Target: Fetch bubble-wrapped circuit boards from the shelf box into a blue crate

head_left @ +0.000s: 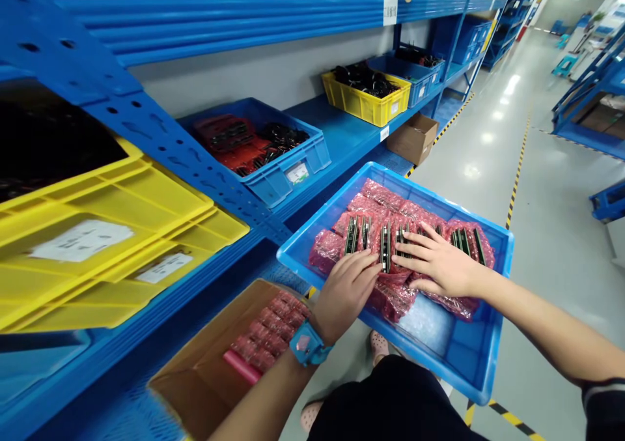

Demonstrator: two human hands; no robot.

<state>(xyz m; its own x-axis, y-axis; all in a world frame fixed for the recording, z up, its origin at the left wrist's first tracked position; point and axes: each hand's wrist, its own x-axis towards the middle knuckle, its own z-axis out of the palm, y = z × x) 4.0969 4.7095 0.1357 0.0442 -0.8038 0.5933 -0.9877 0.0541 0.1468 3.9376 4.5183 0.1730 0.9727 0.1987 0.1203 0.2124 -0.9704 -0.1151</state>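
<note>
A shallow blue plastic tray (pixel 463 356) holds several bundles in pink bubble wrap (pixel 390 301). Dark green circuit boards (pixel 385 245) stand on edge in rows within the wrap. My left hand (pixel 344 291), with a blue band (pixel 310 344) round its wrist, lies over the tray's near left side, fingers stretched onto the wrap beside the boards. Across the boards on the right rests my right hand (pixel 444 262), its fingers spread and flat. Neither hand is closed round anything. What supports the tray is hidden.
Left of me runs a blue shelf rack (pixel 336 128) with a blue bin (pixel 278 167), a yellow bin (pixel 366 105) and stacked yellow crates (pixel 161 252). Below, a cardboard box (pixel 200 376) holds pink-wrapped packs. A striped floor line (pixel 518 167) marks the aisle.
</note>
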